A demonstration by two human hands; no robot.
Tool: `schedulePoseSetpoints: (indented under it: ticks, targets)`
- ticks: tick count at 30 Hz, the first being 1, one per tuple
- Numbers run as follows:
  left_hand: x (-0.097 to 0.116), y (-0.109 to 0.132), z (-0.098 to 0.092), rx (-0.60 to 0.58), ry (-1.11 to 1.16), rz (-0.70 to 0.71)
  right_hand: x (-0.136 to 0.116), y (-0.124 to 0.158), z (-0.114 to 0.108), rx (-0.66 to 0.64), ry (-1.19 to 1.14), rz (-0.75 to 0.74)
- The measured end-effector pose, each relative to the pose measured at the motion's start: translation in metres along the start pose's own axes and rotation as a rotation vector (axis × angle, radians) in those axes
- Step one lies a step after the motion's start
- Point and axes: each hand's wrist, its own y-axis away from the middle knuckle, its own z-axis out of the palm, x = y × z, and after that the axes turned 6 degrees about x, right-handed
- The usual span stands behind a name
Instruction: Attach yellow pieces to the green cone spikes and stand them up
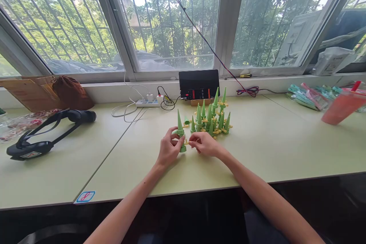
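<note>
My left hand point(167, 150) is closed around a green plastic watering spike point(180, 121), holding it upright with its pointed tip up. A small yellow valve point(187, 143) sticks out from the right side of this spike, low down. The fingertips of my right hand point(205, 144) are pinched on that valve. Just behind my right hand stands a close group of several similar green watering spikes point(209, 114), tips up, with yellow valves at their sides. A small green piece point(187, 121) lies behind the held spike, partly hidden.
Behind the spikes, a black tablet point(199, 84) leans by the window near a power strip point(148, 102) with cables. A black headset point(51, 133) lies at left. At right are a red drink cup point(341, 106) and plastic packets point(309, 97). A seam crosses the table point(271, 141).
</note>
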Motion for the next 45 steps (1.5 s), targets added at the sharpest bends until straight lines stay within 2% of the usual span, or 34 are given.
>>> schedulePoseSetpoints:
  ticks: [10,14,22,29,36,45]
  targets:
    - [0.0,0.0,0.0,-0.006,-0.009,0.016,-0.007,0.002,-0.002,0.006,0.101,-0.001]
    - [-0.001,0.0,0.0,0.0,-0.013,0.018,-0.01,0.003,-0.003,0.024,0.093,-0.017]
    - [0.0,0.0,0.0,-0.006,-0.023,0.028,-0.014,0.004,-0.002,-0.036,0.112,0.027]
    - [0.002,0.001,0.0,-0.002,-0.002,0.023,-0.015,0.004,-0.002,0.009,0.081,0.022]
    - [0.002,0.001,0.0,-0.016,0.0,0.036,-0.013,0.004,-0.001,-0.038,0.1,0.033]
    - [0.002,0.001,0.0,-0.017,-0.015,0.03,-0.015,0.005,-0.003,-0.012,0.088,0.026]
